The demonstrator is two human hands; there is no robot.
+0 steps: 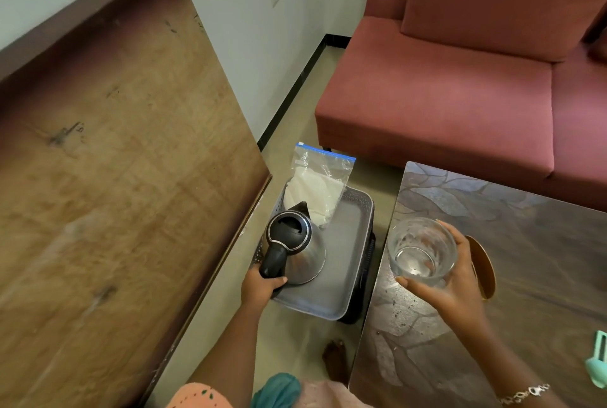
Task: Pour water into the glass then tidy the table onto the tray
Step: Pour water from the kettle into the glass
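A steel kettle (302,253) with a black lid and handle stands in the grey tray (348,263) on the floor. My left hand (261,286) grips the kettle's black handle. A clear glass (422,251) with some water in it is held at the near left edge of the dark table (525,276); my right hand (453,286) wraps around it. A zip bag (320,187) of white material leans in the tray's far end.
A round wooden coaster (484,266) lies on the table just right of the glass. A mint green object (599,361) shows at the right edge. A wooden table (108,177) fills the left, a red sofa (460,79) the back. A foot (335,358) rests on the floor.
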